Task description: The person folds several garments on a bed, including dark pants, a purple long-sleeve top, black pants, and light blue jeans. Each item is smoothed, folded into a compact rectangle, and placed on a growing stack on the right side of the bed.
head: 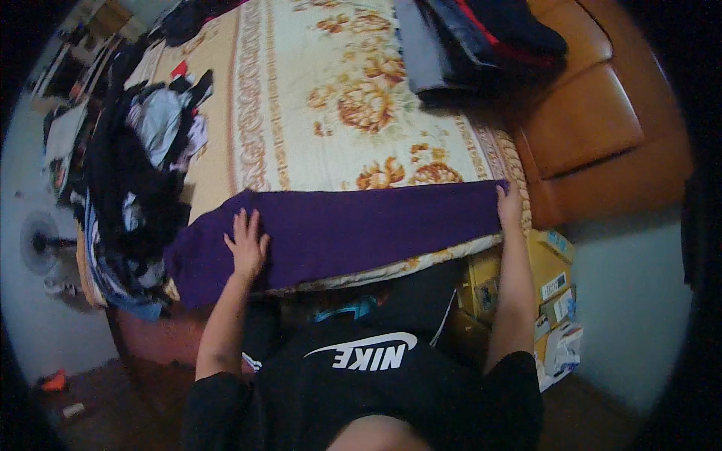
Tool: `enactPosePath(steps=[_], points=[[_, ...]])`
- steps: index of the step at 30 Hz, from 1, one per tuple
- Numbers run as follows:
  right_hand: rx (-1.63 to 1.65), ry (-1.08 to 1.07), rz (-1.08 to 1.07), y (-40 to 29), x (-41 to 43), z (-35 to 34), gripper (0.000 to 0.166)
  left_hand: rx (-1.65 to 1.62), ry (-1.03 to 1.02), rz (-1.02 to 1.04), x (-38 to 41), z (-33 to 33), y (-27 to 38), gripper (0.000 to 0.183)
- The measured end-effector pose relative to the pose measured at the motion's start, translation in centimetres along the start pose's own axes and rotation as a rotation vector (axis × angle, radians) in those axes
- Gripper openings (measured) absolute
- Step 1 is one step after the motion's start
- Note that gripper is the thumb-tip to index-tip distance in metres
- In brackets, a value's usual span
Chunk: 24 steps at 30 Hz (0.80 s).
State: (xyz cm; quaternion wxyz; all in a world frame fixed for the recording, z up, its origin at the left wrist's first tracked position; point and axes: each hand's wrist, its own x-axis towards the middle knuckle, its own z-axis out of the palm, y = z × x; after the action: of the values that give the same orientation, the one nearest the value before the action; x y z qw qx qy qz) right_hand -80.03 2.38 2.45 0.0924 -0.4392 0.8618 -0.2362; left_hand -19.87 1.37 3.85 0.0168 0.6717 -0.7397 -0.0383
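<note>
A purple garment [361,228], folded into a long strip that narrows to the right, lies along the near edge of a bed with a floral cover [316,113]. My left hand [247,242] rests palm down on the wide left part of the garment, its fingers spread. At the narrow right end, my right hand [509,204] holds the garment's edge between thumb and fingers, close to the bed's right edge. The undersides of the fingers on both hands are hidden.
Crumpled clothes [161,127] are heaped at the bed's left, with a fan [40,241] beyond. Dark and grey clothes [479,51] lie at the upper right beside a brown leather seat [581,124]. Cardboard boxes [541,253] stand below my right hand.
</note>
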Motion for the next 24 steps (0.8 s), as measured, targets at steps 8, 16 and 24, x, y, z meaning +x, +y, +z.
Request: enactPosePath(steps=[8, 16, 24], points=[[-0.233, 0.372, -0.334, -8.2, -6.1, 3.7, 0.04, 0.058, 0.009, -0.705, -9.9, 1.8, -13.1, 0.064], [-0.085, -0.507, -1.142, -25.5, -28.7, 10.6, 0.065, -0.283, 0.202, -1.005, -8.6, 2.1, -24.2, 0.068], [-0.168, -0.602, -1.253, -28.2, -31.3, 14.7, 0.056, -1.001, 0.303, -0.746, -4.8, 2.0, -28.2, 0.05]])
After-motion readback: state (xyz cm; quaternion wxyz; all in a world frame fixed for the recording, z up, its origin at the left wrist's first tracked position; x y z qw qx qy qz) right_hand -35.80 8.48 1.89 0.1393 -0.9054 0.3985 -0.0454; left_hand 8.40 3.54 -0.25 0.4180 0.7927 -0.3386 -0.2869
